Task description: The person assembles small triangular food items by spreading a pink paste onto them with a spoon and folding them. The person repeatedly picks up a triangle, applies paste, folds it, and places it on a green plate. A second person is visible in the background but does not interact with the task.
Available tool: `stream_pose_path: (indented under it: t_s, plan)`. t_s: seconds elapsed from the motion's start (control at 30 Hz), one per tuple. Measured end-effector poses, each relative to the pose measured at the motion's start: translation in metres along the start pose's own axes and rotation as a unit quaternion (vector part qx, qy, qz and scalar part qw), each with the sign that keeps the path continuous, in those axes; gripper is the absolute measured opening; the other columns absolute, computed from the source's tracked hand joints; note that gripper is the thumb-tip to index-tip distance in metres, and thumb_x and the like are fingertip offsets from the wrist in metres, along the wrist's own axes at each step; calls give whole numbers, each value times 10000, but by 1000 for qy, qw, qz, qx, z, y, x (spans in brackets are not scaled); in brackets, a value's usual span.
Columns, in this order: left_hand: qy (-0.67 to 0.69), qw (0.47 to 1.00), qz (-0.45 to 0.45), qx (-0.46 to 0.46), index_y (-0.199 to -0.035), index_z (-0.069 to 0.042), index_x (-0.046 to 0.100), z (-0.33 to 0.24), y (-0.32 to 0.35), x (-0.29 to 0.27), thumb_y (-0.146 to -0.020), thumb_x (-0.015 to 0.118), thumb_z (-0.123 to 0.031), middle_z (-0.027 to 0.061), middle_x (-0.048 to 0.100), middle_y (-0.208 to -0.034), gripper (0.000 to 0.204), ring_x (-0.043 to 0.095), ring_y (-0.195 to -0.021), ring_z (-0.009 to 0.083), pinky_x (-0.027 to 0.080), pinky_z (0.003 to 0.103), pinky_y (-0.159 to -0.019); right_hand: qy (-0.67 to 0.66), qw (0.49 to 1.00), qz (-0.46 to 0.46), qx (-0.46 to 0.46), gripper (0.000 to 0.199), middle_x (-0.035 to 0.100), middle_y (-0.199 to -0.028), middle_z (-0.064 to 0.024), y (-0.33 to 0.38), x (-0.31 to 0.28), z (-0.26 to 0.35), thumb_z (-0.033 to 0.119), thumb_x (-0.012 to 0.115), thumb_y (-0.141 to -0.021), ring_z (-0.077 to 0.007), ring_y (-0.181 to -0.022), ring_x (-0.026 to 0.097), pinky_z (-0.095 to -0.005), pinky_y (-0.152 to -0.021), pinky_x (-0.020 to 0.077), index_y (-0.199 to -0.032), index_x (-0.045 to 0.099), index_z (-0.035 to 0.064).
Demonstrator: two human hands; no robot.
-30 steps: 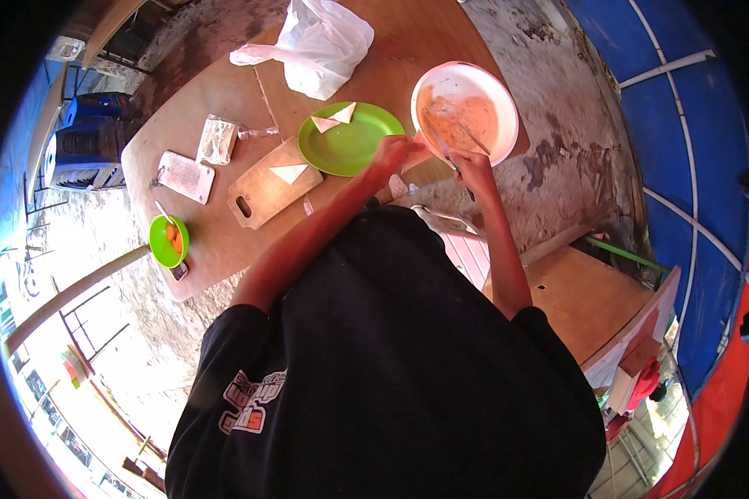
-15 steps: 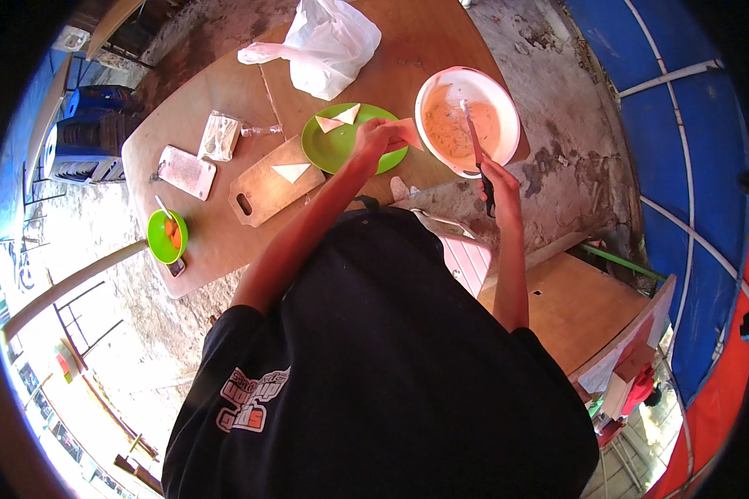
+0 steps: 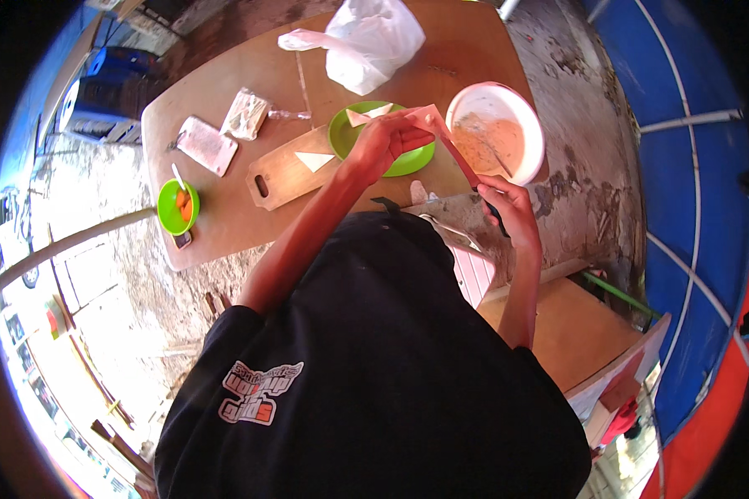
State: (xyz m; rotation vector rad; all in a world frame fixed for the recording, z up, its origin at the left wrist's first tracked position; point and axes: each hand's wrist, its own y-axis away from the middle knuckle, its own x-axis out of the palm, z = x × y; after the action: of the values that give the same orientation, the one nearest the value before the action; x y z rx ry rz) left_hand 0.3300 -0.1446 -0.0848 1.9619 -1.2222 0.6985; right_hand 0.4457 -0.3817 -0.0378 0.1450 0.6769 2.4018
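a triangular slice [image 3: 429,116] is pinched in the left hand [image 3: 384,141] above the green plate [image 3: 420,158], beside the bowl [image 3: 534,125]. a knife [image 3: 462,162] is gripped in the right hand [image 3: 508,208]. the spread is best laid thinly, with the slice kept level over the plate.
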Motion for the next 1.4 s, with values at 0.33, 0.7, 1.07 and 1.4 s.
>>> stream_pose_path:
  t_s: [0.33, 0.7, 1.07, 1.4]
  plan:
    - [42, 991, -70, 105, -1300, 97, 426, -54, 86, -15, -979, 397, -106, 177, 573, -1220, 381, 602, -1086, 236, 472, 335, -996, 303, 899, -60, -311, 263, 638, -864, -111, -7, 84, 39, 48, 641, -858, -183, -761, 621, -316, -659, 490, -1115, 690, 75]
    - [112, 979, -88, 144, -1304, 85, 423, -99, 158, -57, -971, 418, -96, 198, 555, -1244, 379, 565, -1151, 280, 412, 390, -1068, 408, 819, -152, -374, 316, 619, -815, -76, 16, 155, 55, 18, 652, -825, -227, -752, 620, -354, -662, 489, -1119, 698, 128]
    - [106, 950, -142, 257, -1359, 64, 381, -138, 207, -81, -980, 392, -98, 180, 542, -1271, 412, 564, -1157, 250, 426, 372, -1050, 171, 949, -40, -262, 271, 659, -947, -137, 47, 287, 59, 70, 556, -932, -189, -840, 617, -289, -774, 469, -1186, 626, 3]
    - [94, 951, -135, 262, -1345, 67, 404, -153, 239, -112, -985, 406, -102, 167, 548, -1253, 398, 558, -1154, 243, 410, 376, -1062, 174, 953, -45, -246, 280, 650, -908, -148, 55, 344, 51, 73, 567, -925, -185, -813, 612, -294, -759, 473, -1193, 628, 22]
